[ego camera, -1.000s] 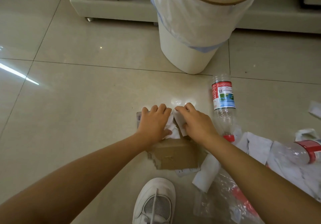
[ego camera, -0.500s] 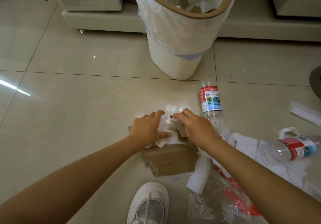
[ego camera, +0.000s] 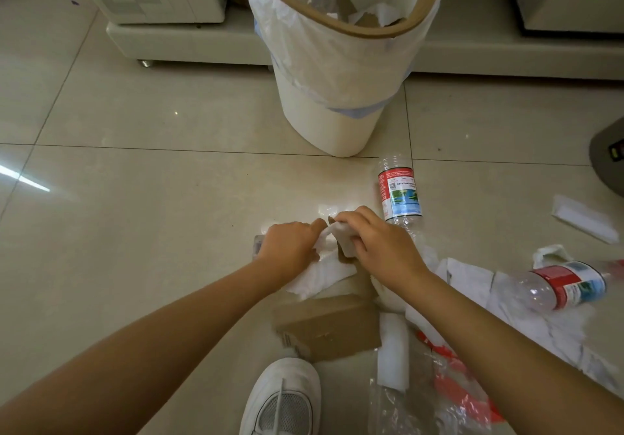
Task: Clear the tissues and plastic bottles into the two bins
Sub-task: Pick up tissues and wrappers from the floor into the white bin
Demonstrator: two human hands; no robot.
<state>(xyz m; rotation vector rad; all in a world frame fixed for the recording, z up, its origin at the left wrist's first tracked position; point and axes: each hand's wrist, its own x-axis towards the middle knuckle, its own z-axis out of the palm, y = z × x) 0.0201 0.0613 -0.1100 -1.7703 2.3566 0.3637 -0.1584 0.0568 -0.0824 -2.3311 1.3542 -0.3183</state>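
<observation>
My left hand (ego camera: 288, 247) and my right hand (ego camera: 378, 248) both grip a bundle of white tissues (ego camera: 324, 272) lifted just above a brown cardboard box (ego camera: 331, 328) on the floor. A white bin (ego camera: 334, 63) lined with a plastic bag stands straight ahead, holding paper and card scraps. One clear plastic bottle (ego camera: 400, 194) with a red and blue label lies right of my hands. A second bottle (ego camera: 560, 287) lies at the far right on more tissues (ego camera: 472, 279). A folded tissue (ego camera: 393, 350) lies by the box.
My white shoe (ego camera: 283, 401) is at the bottom centre. A crumpled clear plastic bag with red print (ego camera: 435, 397) lies to its right. A white paper strip (ego camera: 584, 218) and a dark object (ego camera: 607, 161) are at the right edge. Pale cabinets on a plinth (ego camera: 189, 46) line the back.
Both hands have gathered the tissues and raised them off the box. The view has tilted up, showing more of the bin's inside.
</observation>
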